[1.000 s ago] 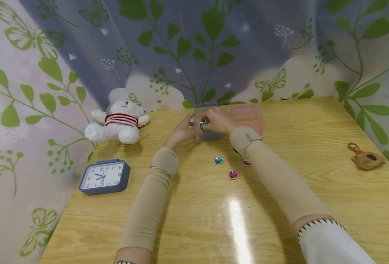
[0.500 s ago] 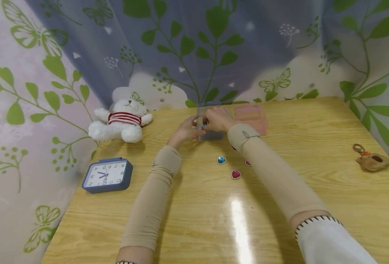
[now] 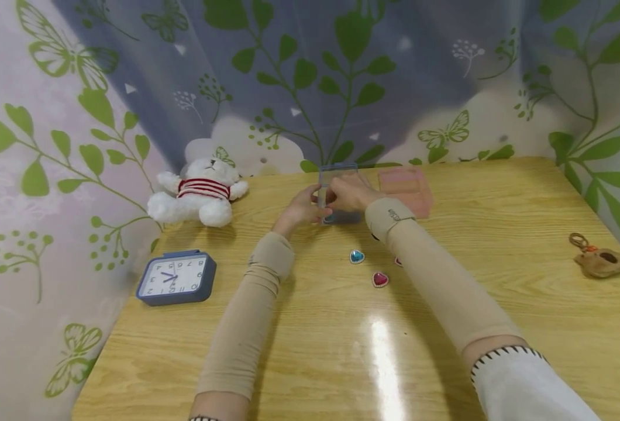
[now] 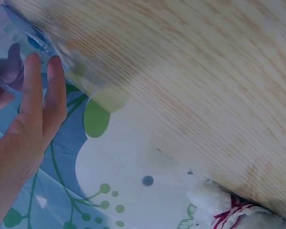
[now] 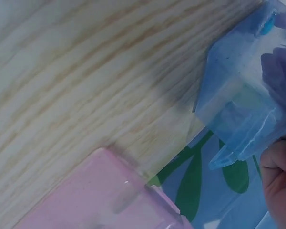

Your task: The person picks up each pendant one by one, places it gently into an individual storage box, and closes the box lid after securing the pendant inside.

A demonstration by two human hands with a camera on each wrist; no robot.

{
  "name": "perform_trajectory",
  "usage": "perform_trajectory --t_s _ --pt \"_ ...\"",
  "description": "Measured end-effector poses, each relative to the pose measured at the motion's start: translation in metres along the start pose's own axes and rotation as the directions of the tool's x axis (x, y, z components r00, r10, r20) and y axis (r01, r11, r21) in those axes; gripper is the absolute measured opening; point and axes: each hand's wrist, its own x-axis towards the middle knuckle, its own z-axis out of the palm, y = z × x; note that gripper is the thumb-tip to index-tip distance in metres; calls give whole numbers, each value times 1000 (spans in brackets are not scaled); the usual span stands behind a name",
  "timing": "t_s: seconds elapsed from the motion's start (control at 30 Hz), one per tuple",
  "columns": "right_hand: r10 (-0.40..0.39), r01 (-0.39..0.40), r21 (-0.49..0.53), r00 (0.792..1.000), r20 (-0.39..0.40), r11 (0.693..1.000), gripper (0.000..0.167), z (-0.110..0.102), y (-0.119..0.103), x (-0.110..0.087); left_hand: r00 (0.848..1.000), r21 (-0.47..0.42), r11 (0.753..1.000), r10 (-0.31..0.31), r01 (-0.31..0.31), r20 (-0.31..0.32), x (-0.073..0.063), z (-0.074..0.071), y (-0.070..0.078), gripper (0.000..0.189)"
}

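A clear blue box (image 3: pixel 348 218) stands near the table's back edge, its lid raised. Against its left side rests my left hand (image 3: pixel 306 206); in the left wrist view two straight fingers lie along the wall. From above, my right hand (image 3: pixel 351 193) reaches into the box, its fingertips (image 5: pixel 276 71) showing through the clear wall in the right wrist view. A blue heart gem (image 4: pixel 37 42) lies inside at the bottom, apart from those fingers. On the table in front are another blue heart gem (image 3: pixel 357 256), a red one (image 3: pixel 380 279), and a pinkish one (image 3: pixel 398 261) mostly hidden by the right sleeve.
Right of the blue box sits a clear pink box (image 3: pixel 420 203). A white teddy bear (image 3: pixel 205 188) and a blue clock (image 3: pixel 175 279) stand on the left. At the far right lies a brown plush keychain (image 3: pixel 602 262). A patterned curtain borders the table's back.
The blue gem has left my right fingertips and now lies at the bottom of the blue box. My right hand has dipped slightly into the box; the view has shifted a little.
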Motion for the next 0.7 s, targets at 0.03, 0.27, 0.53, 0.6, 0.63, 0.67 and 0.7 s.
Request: perform_trajectory --t_s 0.03,0.27,0.53,0.6,0.63,0.67,0.7 --pt "0 0 8 1000 -4 1000 27 0 1 -2 1000 1 1000 1 -1 -2 0 1 0 85" --pt "-45 68 294 995 -85 953 45 -14 3 -25 1000 15 1000 23 -23 -16 0 1 -3 86" --pt "-111 130 571 992 -67 811 64 -28 9 -73 999 20 999 37 -37 -8 -2 -2 -7 86" --pt "-129 138 563 990 -56 815 67 -29 13 -85 999 11 999 37 -37 -8 -3 -3 -8 87" --pt "-139 143 557 989 -50 818 68 -29 15 -90 999 6 999 38 -38 -7 -3 -4 -9 88" --pt "-150 149 546 988 -43 825 68 -29 17 -94 999 1 999 39 -39 -8 -3 -4 -10 88" --pt "-158 151 534 987 -34 832 67 -28 18 -99 999 -5 999 40 -40 -9 -3 -4 -11 88"
